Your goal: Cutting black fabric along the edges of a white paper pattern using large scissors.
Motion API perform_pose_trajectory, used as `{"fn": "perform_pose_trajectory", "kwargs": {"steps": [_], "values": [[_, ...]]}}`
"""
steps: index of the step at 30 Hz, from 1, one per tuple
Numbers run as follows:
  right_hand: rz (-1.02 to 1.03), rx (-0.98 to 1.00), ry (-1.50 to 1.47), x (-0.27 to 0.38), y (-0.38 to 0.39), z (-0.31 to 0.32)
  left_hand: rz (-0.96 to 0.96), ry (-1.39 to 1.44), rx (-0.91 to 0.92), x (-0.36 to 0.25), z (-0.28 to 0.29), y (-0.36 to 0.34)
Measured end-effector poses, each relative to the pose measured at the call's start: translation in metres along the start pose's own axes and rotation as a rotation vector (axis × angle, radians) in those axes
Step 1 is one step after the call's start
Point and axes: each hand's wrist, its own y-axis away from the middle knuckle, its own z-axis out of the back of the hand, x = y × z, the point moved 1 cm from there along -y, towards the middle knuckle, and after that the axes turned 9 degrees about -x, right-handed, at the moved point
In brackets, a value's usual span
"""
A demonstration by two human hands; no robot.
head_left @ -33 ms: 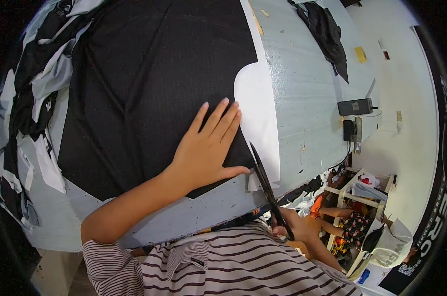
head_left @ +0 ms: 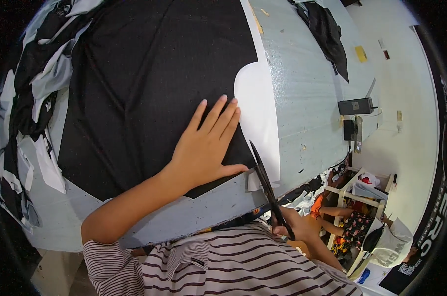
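Observation:
A large black fabric piece (head_left: 149, 84) lies on the grey-blue table, with a few soft folds toward its left. Flat on its right part rests my left hand (head_left: 198, 150), fingers spread, thumb near the lower right corner. White material (head_left: 259, 116) shows past the fabric's curved right edge. In my right hand (head_left: 298, 226), at the table's near edge, are dark scissors (head_left: 264, 180). Their blades point away from me over the white material, tips beside the black fabric's edge. The blades look closed or nearly so. A small greyish scrap (head_left: 253, 181) sits just left of them.
Crumpled black and white cloth (head_left: 48, 74) piles up along the left. Farther right on the table (head_left: 302, 113) lie a black cloth (head_left: 327, 37), a yellow piece (head_left: 361, 54) and a dark box-shaped device (head_left: 355, 106). Beyond the near right edge, another person (head_left: 354, 227) is beside a wooden frame (head_left: 340, 197).
My left hand has shifted very slightly away from me on the black fabric. Scissors and cloth look the same.

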Motion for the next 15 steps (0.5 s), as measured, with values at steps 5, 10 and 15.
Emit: {"fn": "perform_pose_trajectory", "kwargs": {"steps": [5, 10, 15], "values": [[0.008, 0.033, 0.041, 0.033, -0.012, 0.0, 0.03, 0.006, 0.006, 0.006, -0.005, 0.004], [0.004, 0.028, 0.093, 0.035, -0.011, -0.004, 0.024, 0.004, 0.004, 0.007, -0.005, 0.004], [-0.027, -0.023, 0.167, 0.042, -0.009, -0.006, 0.012, 0.032, -0.002, 0.007, -0.005, 0.005]]}}
